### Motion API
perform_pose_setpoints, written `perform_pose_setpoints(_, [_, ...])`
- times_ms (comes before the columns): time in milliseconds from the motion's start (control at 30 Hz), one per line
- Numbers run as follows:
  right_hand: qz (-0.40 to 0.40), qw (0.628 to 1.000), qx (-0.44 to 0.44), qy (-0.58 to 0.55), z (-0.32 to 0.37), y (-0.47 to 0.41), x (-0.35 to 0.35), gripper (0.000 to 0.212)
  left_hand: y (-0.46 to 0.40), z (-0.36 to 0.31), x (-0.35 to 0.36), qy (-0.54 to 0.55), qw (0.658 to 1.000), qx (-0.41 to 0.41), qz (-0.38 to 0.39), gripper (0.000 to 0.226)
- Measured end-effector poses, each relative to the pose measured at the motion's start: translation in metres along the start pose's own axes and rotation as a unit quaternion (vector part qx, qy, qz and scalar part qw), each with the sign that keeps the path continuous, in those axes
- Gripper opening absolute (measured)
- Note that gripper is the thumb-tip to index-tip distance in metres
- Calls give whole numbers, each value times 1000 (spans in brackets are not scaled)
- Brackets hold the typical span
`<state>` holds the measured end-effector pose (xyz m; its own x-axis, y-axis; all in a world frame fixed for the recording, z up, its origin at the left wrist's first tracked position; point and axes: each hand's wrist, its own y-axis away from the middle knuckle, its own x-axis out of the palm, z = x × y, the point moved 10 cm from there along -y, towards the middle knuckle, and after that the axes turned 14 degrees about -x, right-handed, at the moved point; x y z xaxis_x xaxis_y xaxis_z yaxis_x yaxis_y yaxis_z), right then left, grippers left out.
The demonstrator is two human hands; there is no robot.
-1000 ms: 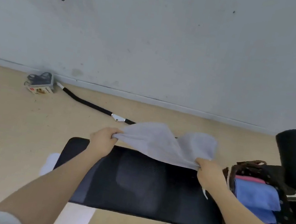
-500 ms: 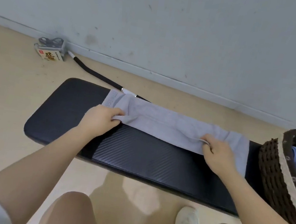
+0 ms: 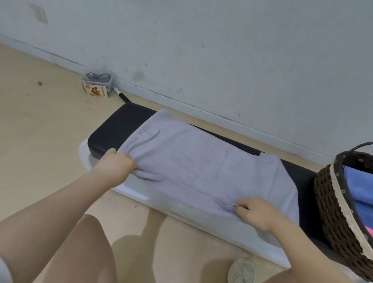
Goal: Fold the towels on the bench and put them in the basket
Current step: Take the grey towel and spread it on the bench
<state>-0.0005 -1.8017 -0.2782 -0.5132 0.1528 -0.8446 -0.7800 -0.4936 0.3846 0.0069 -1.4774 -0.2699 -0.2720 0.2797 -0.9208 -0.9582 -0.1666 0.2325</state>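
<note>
Item: grey towel, spread flat along the black bench, its near edge under both sets of fingers. Left hand gripped the near-left corner, fingers curled; right hand pinched the near edge. Basket, beyond the right fingers, held blue and pink towels. Judged advice: lift both points level, carry them to the far edge, then smooth.

A single head-worn wide-angle camera looks forward and steeply down from close above the black padded bench, toward the pale grey wall (straight edges bow near the borders). The wearer's forearms and knees fill the lower frame.
</note>
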Motion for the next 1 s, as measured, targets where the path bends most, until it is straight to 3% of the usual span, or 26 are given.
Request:
perform_pose_setpoints(67, [-33, 999, 7, 22, 14, -1, -11, 48, 8, 3, 6, 56, 998, 2, 32, 23])
perform_pose_setpoints(133, [-82, 996, 4, 41, 32, -12, -27, 53, 7, 17, 7, 193, 979, -33, 46, 44])
perform_pose_setpoints(200, [-147, 987, -48, 40, 62, -38, -45, 42, -2, 44, -4, 318, 942, -101, -24, 53])
perform_pose_setpoints(267, [-179, 979, -92, -18, 91, -74, -51, 26, -14, 72, 1, 406, 895, -172, -72, 42])
perform_pose_setpoints(367, [-180, 971, -130, -87, 132, -127, -52, 32, -29, 90, 26, 465, 858, -212, -55, 28])
perform_pose_setpoints(467, [-191, 965, -166, -67, 171, -170, -63, 36, -38, 91, 32, 478, 856, -191, -53, 24])
perform_pose_setpoints(600, [-125, 977, -175, -9, 204, -225, -58, 44, -48, 85, 31, 440, 876, -188, -64, 33])
perform_pose_setpoints(733, [-17, 984, -179, 18, 220, -261, -33, 55, -52, 81, 26, 483, 862, -149, -39, 22])
perform_pose_setpoints(867, [3, 965, -197, 174, 230, -279, -33, 35, -49, 84, 22, 666, 740, -93, 16, 24])
perform_pose_setpoints(933, [18, 956, -190, 224, 231, -283, -37, 23, -49, 86, 20, 705, 705, -77, 34, 22])
perform_pose_setpoints(1000, [20, 948, -171, 266, 227, -287, -42, 18, -51, 84, 21, 710, 699, -52, 66, 21])
